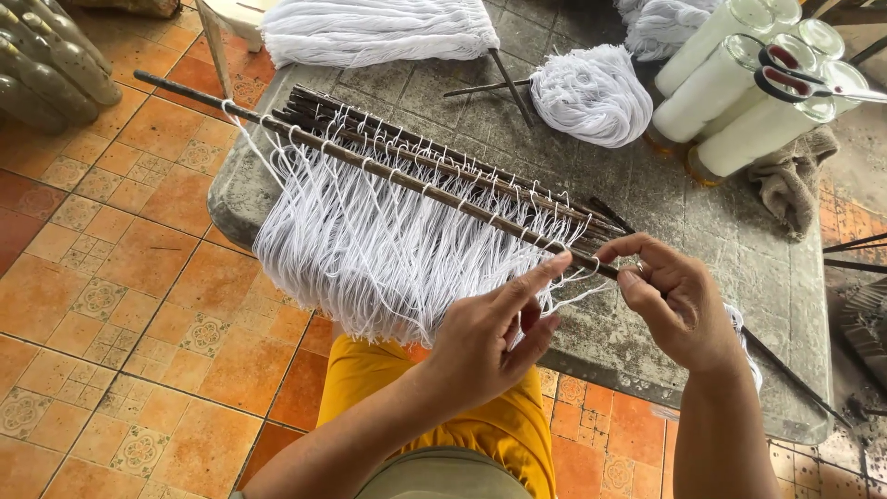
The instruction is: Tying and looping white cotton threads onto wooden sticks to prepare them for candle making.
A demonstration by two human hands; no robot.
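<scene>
Both hands — left hand (490, 342), right hand (679, 300) — grip pinching white threads (370, 249) at one dark rod (370, 162).

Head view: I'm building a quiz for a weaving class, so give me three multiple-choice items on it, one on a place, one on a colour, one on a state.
1. Where do the scissors lie?
A. on the floor
B. across the white thread cones
C. in the lap

2. What colour are the threads looped on the dark rod?
A. white
B. red
C. blue

3. What are the hands doing?
A. resting flat
B. holding scissors
C. pinching thread at the rod

B: the red-handled scissors rest on the cone tops.
A: the hanging fringe is white.
C: the left hand and right hand meet fingertips at the rod's near end.
</scene>
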